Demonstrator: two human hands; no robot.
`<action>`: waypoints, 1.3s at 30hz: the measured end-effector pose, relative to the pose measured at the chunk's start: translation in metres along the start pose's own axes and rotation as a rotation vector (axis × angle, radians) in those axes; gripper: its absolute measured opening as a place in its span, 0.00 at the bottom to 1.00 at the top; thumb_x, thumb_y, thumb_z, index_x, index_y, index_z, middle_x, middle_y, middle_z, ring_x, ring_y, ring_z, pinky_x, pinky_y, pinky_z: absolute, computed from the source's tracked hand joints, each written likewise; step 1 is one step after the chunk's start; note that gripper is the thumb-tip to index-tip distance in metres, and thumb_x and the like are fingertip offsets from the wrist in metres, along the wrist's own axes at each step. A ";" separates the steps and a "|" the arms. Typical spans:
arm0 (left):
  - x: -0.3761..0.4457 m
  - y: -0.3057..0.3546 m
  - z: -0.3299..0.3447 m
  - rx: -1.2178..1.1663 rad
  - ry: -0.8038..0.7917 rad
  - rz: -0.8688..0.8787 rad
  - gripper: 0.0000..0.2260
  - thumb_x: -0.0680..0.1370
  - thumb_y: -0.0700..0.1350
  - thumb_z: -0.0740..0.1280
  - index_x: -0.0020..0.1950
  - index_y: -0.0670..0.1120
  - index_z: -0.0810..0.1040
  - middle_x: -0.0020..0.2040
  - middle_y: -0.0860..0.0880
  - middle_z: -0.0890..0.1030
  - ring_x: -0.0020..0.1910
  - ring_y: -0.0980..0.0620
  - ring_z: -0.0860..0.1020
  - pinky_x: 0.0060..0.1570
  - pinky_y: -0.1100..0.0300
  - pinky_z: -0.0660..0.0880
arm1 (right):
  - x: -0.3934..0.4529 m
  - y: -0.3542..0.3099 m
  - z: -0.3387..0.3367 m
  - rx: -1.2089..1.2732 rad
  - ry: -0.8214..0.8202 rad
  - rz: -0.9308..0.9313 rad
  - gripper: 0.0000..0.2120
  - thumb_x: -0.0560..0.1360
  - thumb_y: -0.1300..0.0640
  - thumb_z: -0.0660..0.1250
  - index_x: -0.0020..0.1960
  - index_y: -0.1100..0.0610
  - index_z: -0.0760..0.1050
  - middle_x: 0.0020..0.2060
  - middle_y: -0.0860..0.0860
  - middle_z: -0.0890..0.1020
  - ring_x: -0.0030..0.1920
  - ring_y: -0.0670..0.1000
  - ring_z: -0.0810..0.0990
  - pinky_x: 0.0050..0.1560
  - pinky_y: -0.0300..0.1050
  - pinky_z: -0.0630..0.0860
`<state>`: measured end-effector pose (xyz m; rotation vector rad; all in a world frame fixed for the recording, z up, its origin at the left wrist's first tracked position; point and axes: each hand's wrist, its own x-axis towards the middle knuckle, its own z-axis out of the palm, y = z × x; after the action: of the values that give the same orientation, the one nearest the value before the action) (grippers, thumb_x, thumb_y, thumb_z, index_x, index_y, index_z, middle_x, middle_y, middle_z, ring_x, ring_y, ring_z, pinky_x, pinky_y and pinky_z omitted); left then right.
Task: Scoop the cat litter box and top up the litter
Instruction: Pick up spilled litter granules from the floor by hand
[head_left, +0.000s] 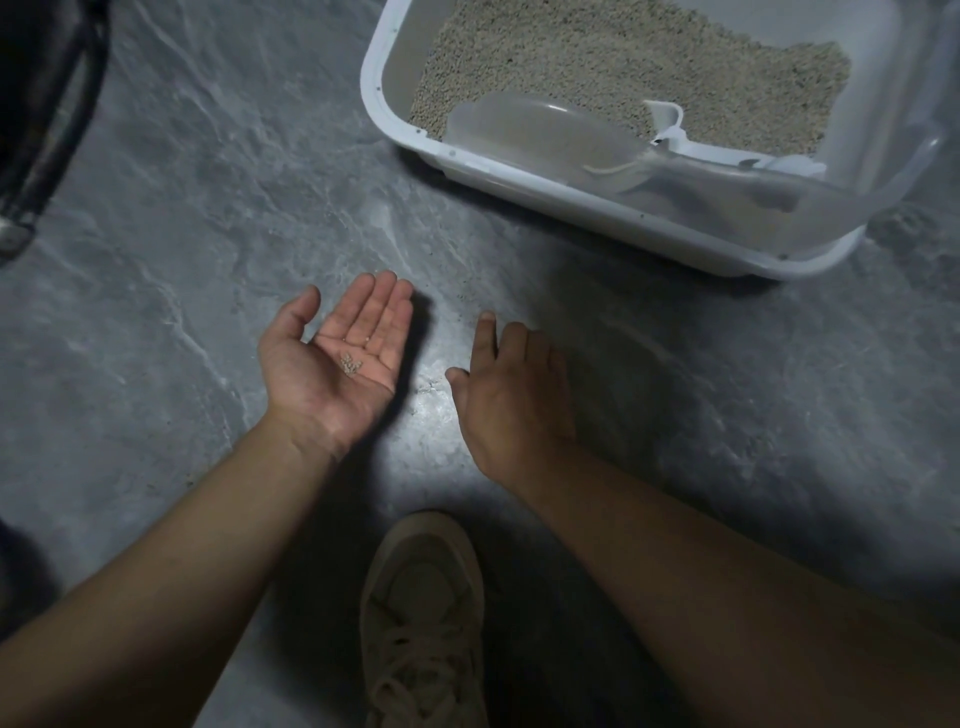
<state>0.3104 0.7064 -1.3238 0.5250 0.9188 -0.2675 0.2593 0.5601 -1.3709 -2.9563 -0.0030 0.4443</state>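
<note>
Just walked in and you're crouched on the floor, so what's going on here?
A person is picking stray litter off the grey floor. The left hand, palm up, carries a few litter granules; the right hand reaches palm down toward the floor. The scoop lies in the white litter box, untouched.

The left hand lies palm up, cupping a few litter grains. The right hand hovers palm down over the grey floor. Far right, a translucent scoop rests in the white litter box.
</note>
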 end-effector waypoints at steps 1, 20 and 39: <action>0.000 0.000 0.000 0.002 0.000 0.000 0.20 0.82 0.50 0.61 0.62 0.36 0.79 0.58 0.38 0.84 0.57 0.41 0.84 0.60 0.51 0.79 | 0.001 0.000 0.000 0.003 0.014 -0.004 0.32 0.81 0.42 0.57 0.76 0.63 0.64 0.58 0.61 0.75 0.56 0.60 0.73 0.57 0.55 0.70; -0.004 0.003 -0.003 0.003 0.005 -0.022 0.21 0.82 0.51 0.60 0.64 0.36 0.79 0.59 0.39 0.84 0.58 0.41 0.84 0.62 0.51 0.78 | 0.040 0.018 -0.023 -0.003 0.086 -0.099 0.21 0.79 0.44 0.61 0.69 0.52 0.73 0.58 0.59 0.74 0.57 0.62 0.73 0.55 0.54 0.69; 0.000 0.004 -0.003 0.007 -0.003 -0.029 0.20 0.82 0.50 0.61 0.64 0.36 0.79 0.59 0.38 0.84 0.58 0.40 0.84 0.61 0.51 0.79 | 0.059 0.026 -0.023 -0.060 0.060 -0.108 0.24 0.81 0.46 0.56 0.76 0.50 0.66 0.63 0.60 0.73 0.60 0.62 0.72 0.59 0.53 0.69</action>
<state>0.3098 0.7115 -1.3241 0.5178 0.9237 -0.2981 0.3214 0.5321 -1.3703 -3.0079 -0.1713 0.3472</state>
